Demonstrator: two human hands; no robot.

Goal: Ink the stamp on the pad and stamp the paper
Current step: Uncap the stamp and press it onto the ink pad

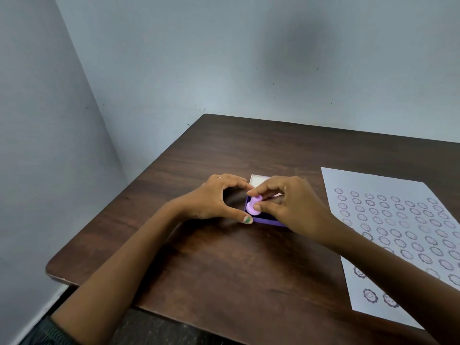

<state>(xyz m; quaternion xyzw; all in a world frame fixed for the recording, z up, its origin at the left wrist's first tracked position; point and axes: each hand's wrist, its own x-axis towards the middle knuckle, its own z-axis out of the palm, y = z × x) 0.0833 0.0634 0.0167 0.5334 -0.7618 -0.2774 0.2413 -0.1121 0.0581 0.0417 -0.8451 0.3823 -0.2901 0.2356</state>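
Observation:
A small lilac stamp (pixel 254 206) stands pressed down in the purple ink pad (pixel 267 220) at the middle of the brown table. My right hand (pixel 291 205) pinches the stamp's knob from the right with thumb and fingers. My left hand (pixel 219 199) braces the pad's left side, thumb at the near corner and forefinger at the far corner. The pad's white lid (pixel 257 180) lies open behind it, mostly hidden by my right hand. The white paper (pixel 388 232) lies to the right, covered with several rows of round flower-face stamp marks.
The table (pixel 224 265) has a rounded near-left corner, and its left edge drops off beside a grey wall. A grey wall also stands right behind the far edge. The paper's right part runs out of view.

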